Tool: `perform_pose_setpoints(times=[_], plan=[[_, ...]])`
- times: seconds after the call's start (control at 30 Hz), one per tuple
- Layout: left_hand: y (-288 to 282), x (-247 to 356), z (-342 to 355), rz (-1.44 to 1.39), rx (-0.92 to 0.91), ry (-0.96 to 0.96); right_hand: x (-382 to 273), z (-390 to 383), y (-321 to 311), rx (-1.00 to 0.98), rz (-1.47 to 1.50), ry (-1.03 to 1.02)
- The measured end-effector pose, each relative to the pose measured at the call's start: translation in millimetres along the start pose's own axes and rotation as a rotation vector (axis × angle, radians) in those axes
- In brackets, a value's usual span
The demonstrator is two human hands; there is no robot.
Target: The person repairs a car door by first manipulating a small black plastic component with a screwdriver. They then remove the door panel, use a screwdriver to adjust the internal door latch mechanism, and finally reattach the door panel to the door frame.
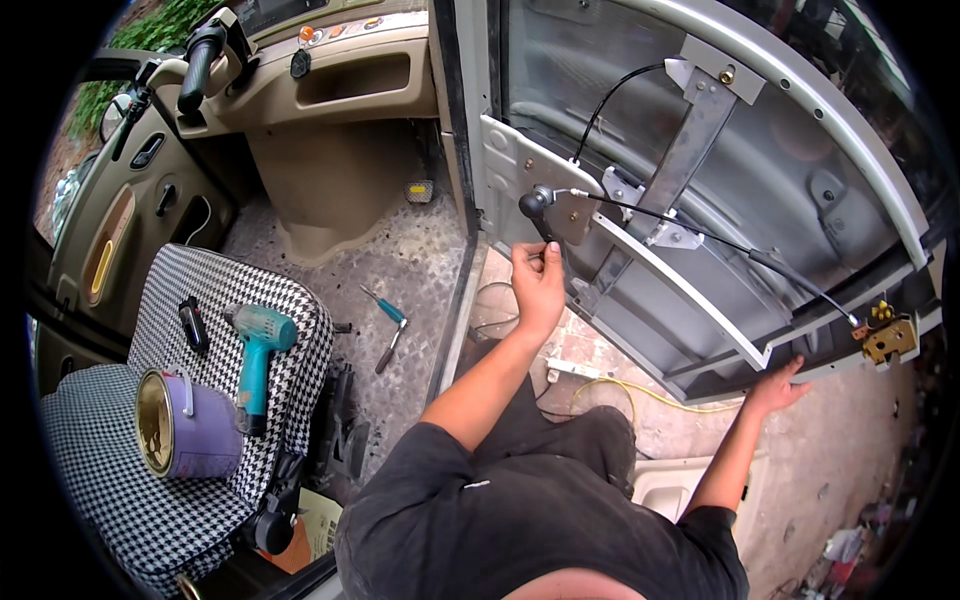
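My left hand (540, 288) pinches the lower end of a black window crank (541, 208) with a round knob, in front of the opened vehicle door (665, 345). My right hand (776, 390) rests against the door's lower edge, its fingers stretched and apart. The door's inner trim is off, showing a metal window regulator rail (690, 150), a mounting plate (570, 205) and black cables (695, 228). A brass-coloured door latch (888, 340) sits at the door's right end, joined to a cable.
On the checked seat (90, 430) lie a teal cordless driver (260, 360), a black tool (193, 325) and a purple can (205, 428). A teal-handled screwdriver (388, 308) and a ratchet-like tool (392, 347) lie on the cab floor. A yellow cable (660, 398) and white power strip (573, 369) are below the door.
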State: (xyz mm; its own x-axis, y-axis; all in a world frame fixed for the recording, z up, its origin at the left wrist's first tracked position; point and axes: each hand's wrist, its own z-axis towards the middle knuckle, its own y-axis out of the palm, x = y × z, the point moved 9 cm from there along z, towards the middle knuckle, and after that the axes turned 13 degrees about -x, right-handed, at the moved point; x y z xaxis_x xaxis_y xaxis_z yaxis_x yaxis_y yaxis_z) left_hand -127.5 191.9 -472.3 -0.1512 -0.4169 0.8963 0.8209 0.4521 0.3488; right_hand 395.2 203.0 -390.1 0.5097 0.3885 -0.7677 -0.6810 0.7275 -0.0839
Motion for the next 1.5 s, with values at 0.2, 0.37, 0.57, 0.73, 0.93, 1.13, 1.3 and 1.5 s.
perform_pose_setpoints(times=[0.2,0.37,0.57,0.73,0.93,1.13,1.3,1.5], plan=[[25.3,42.6,0.3,-0.024,-0.167,0.085,-5.5,0.2,2.0,0.014,-0.024,-0.035],[28.5,43.9,2.8,0.014,-0.228,0.106,3.8,2.2,-3.1,0.033,-0.126,0.008],[31.9,46.5,11.6,-0.051,-0.282,0.099,-2.8,3.7,1.1,0.023,-0.146,-0.009],[25.4,100.9,42.3,-0.131,-0.172,0.198,4.9,5.7,0.1,0.025,-0.066,-0.022],[-26.2,104.8,88.4,-0.114,-0.026,0.221,5.8,4.6,-1.4,0.038,-0.083,-0.004],[-58.9,95.7,109.8,0.100,0.043,0.070,7.5,4.5,-5.3,0.039,-0.160,0.026],[-82.4,57.0,100.4,0.230,0.094,0.054,-2.4,2.5,0.1,0.035,-0.171,-0.007],[-72.5,87.5,65.3,0.642,0.165,0.380,3.1,4.0,-2.1,0.033,-0.119,0.019]])
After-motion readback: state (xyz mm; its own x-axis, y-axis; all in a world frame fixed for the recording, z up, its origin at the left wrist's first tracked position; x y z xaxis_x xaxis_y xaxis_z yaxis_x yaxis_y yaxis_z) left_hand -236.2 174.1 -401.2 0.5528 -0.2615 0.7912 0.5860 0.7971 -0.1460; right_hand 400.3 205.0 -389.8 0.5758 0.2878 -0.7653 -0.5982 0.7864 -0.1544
